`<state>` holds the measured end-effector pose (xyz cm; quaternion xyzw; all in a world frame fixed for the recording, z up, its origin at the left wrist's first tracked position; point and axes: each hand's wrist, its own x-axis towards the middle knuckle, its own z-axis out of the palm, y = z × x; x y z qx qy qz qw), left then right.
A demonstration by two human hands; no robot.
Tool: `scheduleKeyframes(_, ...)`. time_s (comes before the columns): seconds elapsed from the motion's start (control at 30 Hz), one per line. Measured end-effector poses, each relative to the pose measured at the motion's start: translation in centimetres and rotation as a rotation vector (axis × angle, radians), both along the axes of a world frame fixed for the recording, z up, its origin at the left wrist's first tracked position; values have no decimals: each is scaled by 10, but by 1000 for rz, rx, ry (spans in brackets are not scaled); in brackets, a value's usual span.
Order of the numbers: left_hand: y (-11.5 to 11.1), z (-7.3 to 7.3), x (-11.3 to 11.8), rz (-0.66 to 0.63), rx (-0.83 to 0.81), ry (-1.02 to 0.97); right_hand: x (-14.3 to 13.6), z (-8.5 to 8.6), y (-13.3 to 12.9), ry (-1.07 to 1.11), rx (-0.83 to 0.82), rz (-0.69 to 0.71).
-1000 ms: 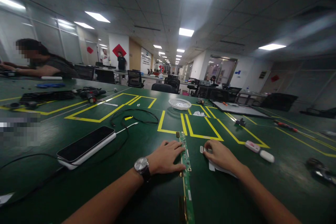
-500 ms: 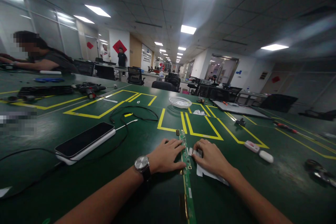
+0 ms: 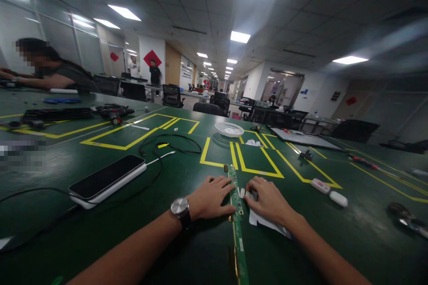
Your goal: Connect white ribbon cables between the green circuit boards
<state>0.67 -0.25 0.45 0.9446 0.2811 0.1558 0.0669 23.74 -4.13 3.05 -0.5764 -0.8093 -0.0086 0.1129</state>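
A long, narrow green circuit board lies on the green table, pointing away from me. My left hand, with a watch on its wrist, holds the board's left edge. Its fingertips and thumb press on the board from the side. To the right of the board, my right hand is closed on a white wipe, bunched under the fingers. A small folded end of the wipe shows by the thumb and index finger, close to the board's edge. Most of the wipe is hidden beneath the palm.
On the left are a phone on a white box and a black cable. A white basket and crumpled paper stand ahead. Right are an eraser-like pink and white piece and a screwdriver. A person sits far left.
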Motion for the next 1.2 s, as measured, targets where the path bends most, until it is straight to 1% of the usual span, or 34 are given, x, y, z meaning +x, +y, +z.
scheduleKeyframes(0.17, 1, 4, -2, -25, -46, 22, 2, -4, 3, 35, -2, 43)
scheduleKeyframes(0.37, 6, 6, -5, -85, -123, 54, 6, -1, 5, 87, -28, 170)
scheduleKeyframes(0.53, 11, 4, -5, -118, -128, 36, 9, 2, 6, 111, -40, 236)
scheduleKeyframes(0.73, 15, 4, -6, -147, -120, 34, 9, 1, 7, 130, -53, 258)
scheduleKeyframes(0.97, 12, 1, -5, -140, -90, 18, 8, -4, 7, 146, -22, 227)
scheduleKeyframes(1.1, 12, 4, -5, -141, -126, -7, 10, -1, 8, 157, -28, 210)
scheduleKeyframes(1.2, 14, 8, -7, -99, -180, -101, 10, 1, 10, 219, -1, 257)
